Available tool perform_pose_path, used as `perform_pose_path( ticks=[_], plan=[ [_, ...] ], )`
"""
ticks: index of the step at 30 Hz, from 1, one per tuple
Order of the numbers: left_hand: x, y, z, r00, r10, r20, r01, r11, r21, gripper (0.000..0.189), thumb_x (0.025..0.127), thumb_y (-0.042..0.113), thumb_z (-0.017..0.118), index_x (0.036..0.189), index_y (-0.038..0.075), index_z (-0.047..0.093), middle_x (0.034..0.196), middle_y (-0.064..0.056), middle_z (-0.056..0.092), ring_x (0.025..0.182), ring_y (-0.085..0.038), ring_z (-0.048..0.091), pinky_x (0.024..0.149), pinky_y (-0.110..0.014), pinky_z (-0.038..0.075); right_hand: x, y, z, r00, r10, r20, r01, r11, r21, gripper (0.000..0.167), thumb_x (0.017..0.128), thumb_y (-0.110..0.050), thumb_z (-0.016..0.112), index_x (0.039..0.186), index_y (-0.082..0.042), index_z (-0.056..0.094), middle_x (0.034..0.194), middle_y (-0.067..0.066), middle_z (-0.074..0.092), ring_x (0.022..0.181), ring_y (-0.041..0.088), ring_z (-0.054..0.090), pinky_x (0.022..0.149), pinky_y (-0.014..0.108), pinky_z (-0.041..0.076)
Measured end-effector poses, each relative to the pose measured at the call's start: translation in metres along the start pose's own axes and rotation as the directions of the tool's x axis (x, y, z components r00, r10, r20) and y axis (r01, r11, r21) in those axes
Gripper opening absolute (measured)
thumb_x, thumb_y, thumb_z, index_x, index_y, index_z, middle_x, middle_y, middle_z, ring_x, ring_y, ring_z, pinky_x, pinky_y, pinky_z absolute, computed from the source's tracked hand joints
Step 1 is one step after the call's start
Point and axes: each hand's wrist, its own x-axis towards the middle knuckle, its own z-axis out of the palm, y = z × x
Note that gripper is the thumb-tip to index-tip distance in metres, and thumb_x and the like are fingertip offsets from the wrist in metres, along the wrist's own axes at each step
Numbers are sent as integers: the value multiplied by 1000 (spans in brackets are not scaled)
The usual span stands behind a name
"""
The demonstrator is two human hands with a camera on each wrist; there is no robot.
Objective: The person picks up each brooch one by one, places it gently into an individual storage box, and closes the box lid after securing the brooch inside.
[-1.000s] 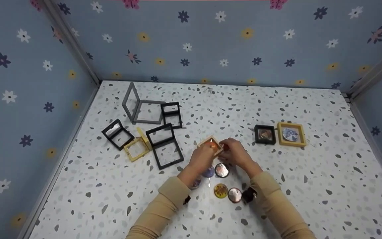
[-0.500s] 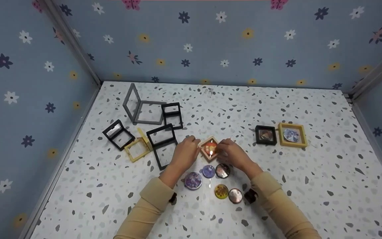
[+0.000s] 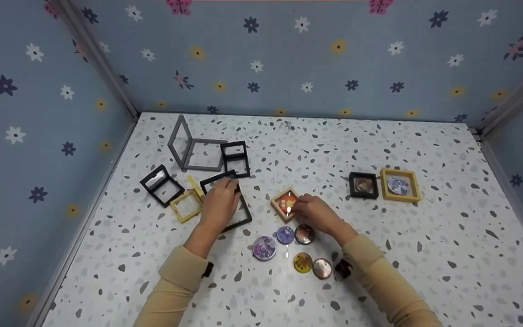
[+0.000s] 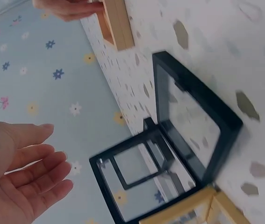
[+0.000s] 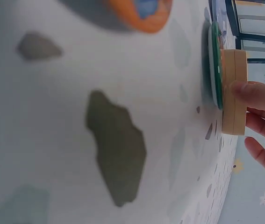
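Note:
My right hand (image 3: 318,213) holds the near right side of a small light-wood display frame (image 3: 278,210), with the thumb on its outer side in the right wrist view. A round red-and-orange badge (image 3: 286,202) shows inside this closed frame. Over to the left, my left hand (image 3: 219,202) hovers above a large black display frame (image 3: 245,210) that stands unfolded. In the left wrist view the left hand's fingers (image 4: 48,179) are loosely extended and hold nothing, apart from the black frame (image 4: 200,95).
Several round badges, among them a purple one (image 3: 264,248) and a yellow one (image 3: 303,262), lie nearer me. Unfolded frames stand left: grey (image 3: 204,169), yellow (image 3: 182,216) and smaller black ones. At right sit a black frame (image 3: 364,196) and a yellow frame (image 3: 400,198), each holding a round piece.
My left hand has let go of the wooden frame and moved left, over the large black frame. The right hand stays at the wooden frame, its fingers slightly nearer me.

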Motion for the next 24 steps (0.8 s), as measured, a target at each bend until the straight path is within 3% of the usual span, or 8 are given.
perform_pose_path(
  ticks=[7,12,16,19,24],
  plan=[
    [-2,-20,-8,1000,21,-20,-20,999,44,31,78,3,66,105,-8,57,100,-20,53,95,-32,51,78,-37,46,-4,2,1,1000,-8,-17,8,1000,-9,16,74,-4,69,91,-6,67,89,5,59,84,18,54,75,33,45],
    [-1,-33,-8,1000,-2,8,1,997,82,38,78,4,66,111,-11,53,106,-22,52,101,-33,49,84,-38,43,-9,4,-2,999,-2,-40,1,1000,-15,16,75,-5,69,90,-6,67,88,6,60,82,19,54,74,34,45],
    [1,-43,-5,999,-1,39,-6,986,164,42,77,7,67,112,-11,52,107,-23,52,103,-34,48,90,-39,38,-13,6,-4,999,29,-44,-31,999,-29,15,75,-7,68,91,-7,68,89,6,60,82,19,55,74,34,45],
    [3,-47,-4,998,4,64,-17,978,207,42,77,8,68,112,-11,52,107,-23,53,103,-34,49,91,-40,38,-16,8,-5,997,56,-54,-59,998,-37,15,74,-7,69,90,-8,68,88,5,61,81,19,55,73,33,46],
    [6,-48,-2,991,-36,128,9,978,206,39,79,5,65,113,-11,51,106,-23,53,101,-34,49,90,-40,38,-21,12,-6,994,75,-85,-79,996,-39,13,74,-7,70,86,-9,69,85,4,62,79,17,56,73,32,46]
  ],
)
